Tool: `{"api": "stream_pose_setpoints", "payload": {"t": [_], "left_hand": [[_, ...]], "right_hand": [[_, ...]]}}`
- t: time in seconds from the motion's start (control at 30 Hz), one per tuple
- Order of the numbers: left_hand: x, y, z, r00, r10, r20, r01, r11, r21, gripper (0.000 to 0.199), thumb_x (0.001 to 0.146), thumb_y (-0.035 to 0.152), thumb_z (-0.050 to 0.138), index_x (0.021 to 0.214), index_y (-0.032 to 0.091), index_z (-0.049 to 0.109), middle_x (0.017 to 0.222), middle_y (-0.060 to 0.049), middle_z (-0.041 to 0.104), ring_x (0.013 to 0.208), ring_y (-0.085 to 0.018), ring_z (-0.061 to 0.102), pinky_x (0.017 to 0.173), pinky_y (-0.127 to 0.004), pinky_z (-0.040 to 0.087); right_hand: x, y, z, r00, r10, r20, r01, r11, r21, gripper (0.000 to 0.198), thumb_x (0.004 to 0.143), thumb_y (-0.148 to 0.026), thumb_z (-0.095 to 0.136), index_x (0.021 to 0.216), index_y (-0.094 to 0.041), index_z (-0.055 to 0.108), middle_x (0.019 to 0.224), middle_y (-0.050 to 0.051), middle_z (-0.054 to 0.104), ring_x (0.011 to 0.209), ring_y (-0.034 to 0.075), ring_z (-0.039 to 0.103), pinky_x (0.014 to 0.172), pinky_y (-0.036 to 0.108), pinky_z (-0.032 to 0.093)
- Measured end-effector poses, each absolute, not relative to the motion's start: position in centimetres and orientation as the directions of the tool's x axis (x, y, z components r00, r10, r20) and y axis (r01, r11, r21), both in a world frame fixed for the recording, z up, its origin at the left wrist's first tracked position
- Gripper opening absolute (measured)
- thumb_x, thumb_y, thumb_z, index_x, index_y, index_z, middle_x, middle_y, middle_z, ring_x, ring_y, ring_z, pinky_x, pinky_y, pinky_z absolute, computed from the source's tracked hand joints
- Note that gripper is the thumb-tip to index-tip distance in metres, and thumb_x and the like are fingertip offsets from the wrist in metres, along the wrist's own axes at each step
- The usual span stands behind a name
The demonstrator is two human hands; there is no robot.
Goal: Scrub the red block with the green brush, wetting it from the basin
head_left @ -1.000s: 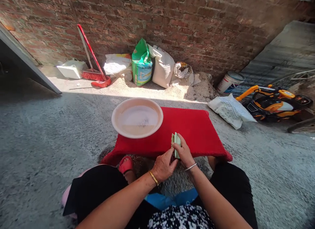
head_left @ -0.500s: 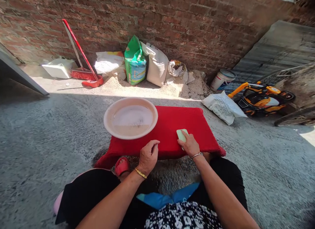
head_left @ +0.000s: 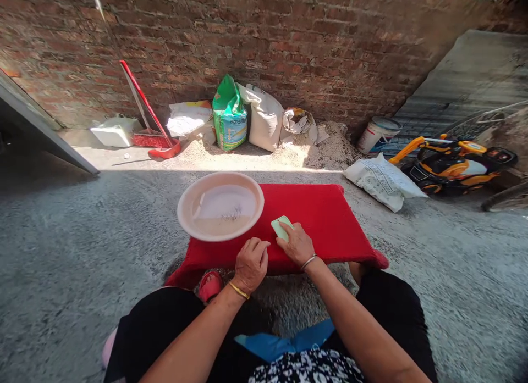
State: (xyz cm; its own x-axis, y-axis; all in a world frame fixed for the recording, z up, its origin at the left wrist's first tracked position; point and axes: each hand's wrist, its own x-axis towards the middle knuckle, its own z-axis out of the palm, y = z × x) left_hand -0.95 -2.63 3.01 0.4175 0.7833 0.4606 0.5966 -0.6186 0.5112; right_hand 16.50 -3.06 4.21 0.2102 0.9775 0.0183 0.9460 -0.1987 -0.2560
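On a low bench covered with red cloth (head_left: pixel 307 207) stands a wide, pale pink basin (head_left: pixel 185 227) holding water with dark specks. My right hand (head_left: pixel 297 245) is closed around a pale green, rounded oblong thing (head_left: pixel 281 227), right of the basin and over the cloth. Its kind I cannot make out, since my fingers cover part of it. My left hand (head_left: pixel 251 265) is at the bench's near edge, just below the basin rim. Its fingers are curled together, and nothing shows in them.
By the brick wall stand a red broom and dustpan (head_left: pixel 165 150), a white box (head_left: pixel 116 132), a green sack (head_left: pixel 230 116), a pale sack (head_left: pixel 264 122) and a bucket (head_left: pixel 377 134). A white bag (head_left: pixel 379 179) and a toy excavator (head_left: pixel 457 166) lie to the right.
My right hand has moved left with the pale green thing, closer to the basin and my left hand. My left hand's fingers have curled in more. The view has shifted slightly.
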Motion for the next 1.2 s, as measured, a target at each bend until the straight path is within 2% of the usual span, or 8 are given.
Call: {"api": "stream_pose_setpoints", "payload": {"t": [0.13,0.23,0.37,0.43,0.7,0.87,1.0,1.2], "left_hand": [[-0.4,-2.4,3.3,0.466,0.769,0.437,0.626,-0.636,0.451,0.025,0.085,0.012,0.044,0.098,0.019,0.065,0.091,-0.007,0.061,0.089,-0.018,0.055,0.083,-0.033,0.048],[-0.2,-2.3,3.2,0.500,0.796,0.341,0.679,-0.605,0.417,0.026,0.086,0.016,0.045,0.102,0.020,0.065,0.097,-0.008,0.061,0.095,-0.020,0.055,0.086,-0.036,0.047],[-0.7,-2.1,2.5,0.484,0.853,0.194,0.799,-0.521,0.299,0.031,0.085,0.023,0.051,0.113,0.019,0.062,0.120,-0.014,0.057,0.116,-0.028,0.050,0.097,-0.046,0.041],[-1.1,-1.9,2.1,0.471,0.870,0.147,0.833,-0.493,0.252,0.038,0.085,0.029,0.053,0.121,0.018,0.059,0.129,-0.017,0.053,0.124,-0.031,0.045,0.102,-0.049,0.036],[-2.0,-0.9,0.7,0.521,0.846,0.116,0.845,-0.530,0.072,0.052,0.089,0.045,0.047,0.134,0.019,0.050,0.142,-0.018,0.043,0.132,-0.033,0.037,0.108,-0.047,0.028],[-1.6,-0.7,0.9,0.531,0.844,0.081,0.844,-0.534,0.037,0.051,0.088,0.046,0.047,0.134,0.023,0.050,0.144,-0.016,0.042,0.132,-0.034,0.037,0.106,-0.048,0.030],[-1.1,-1.1,1.5,0.550,0.835,0.031,0.833,-0.551,0.057,0.050,0.089,0.045,0.047,0.135,0.025,0.049,0.143,-0.015,0.043,0.133,-0.035,0.036,0.106,-0.051,0.027],[-0.9,-1.0,1.6,0.600,0.800,-0.003,0.800,-0.600,0.017,0.051,0.089,0.043,0.047,0.136,0.023,0.048,0.142,-0.018,0.043,0.133,-0.039,0.034,0.104,-0.056,0.027]], "right_hand": [[17.3,-1.9,3.8,0.185,0.983,0.007,0.965,-0.180,-0.189,0.046,0.085,-0.042,0.054,0.129,-0.030,0.055,0.109,0.011,0.055,0.094,0.023,0.056,0.083,0.033,0.040],[24.2,-4.0,3.7,0.385,0.922,-0.036,0.910,-0.386,-0.151,0.049,0.088,-0.046,0.049,0.133,-0.027,0.052,0.111,0.015,0.054,0.098,0.026,0.056,0.084,0.034,0.040],[32.6,-7.6,4.4,0.741,0.667,-0.075,0.663,-0.745,-0.069,0.053,0.089,-0.049,0.044,0.135,-0.023,0.050,0.113,0.019,0.052,0.102,0.031,0.056,0.082,0.040,0.041],[33.0,-8.0,4.8,0.793,0.607,-0.057,0.601,-0.794,-0.091,0.055,0.088,-0.051,0.045,0.135,-0.023,0.050,0.113,0.019,0.051,0.101,0.032,0.056,0.081,0.041,0.042],[16.4,-1.1,3.2,0.229,0.968,0.104,0.957,-0.204,-0.207,0.044,0.085,-0.044,0.052,0.127,-0.029,0.056,0.109,0.012,0.053,0.098,0.025,0.051,0.086,0.037,0.040],[19.8,-1.2,2.9,0.258,0.964,0.062,0.954,-0.244,-0.174,0.045,0.086,-0.045,0.052,0.128,-0.033,0.056,0.108,0.011,0.054,0.098,0.024,0.051,0.088,0.036,0.038],[30.2,-5.9,3.6,0.532,0.847,0.008,0.842,-0.528,-0.111,0.048,0.089,-0.045,0.046,0.133,-0.027,0.053,0.108,0.014,0.054,0.098,0.027,0.054,0.087,0.039,0.039],[40.1,-13.0,3.7,0.903,0.427,-0.050,0.420,-0.901,-0.112,0.051,0.084,-0.049,0.049,0.130,-0.026,0.054,0.116,0.014,0.053,0.107,0.030,0.052,0.087,0.041,0.040]]}}
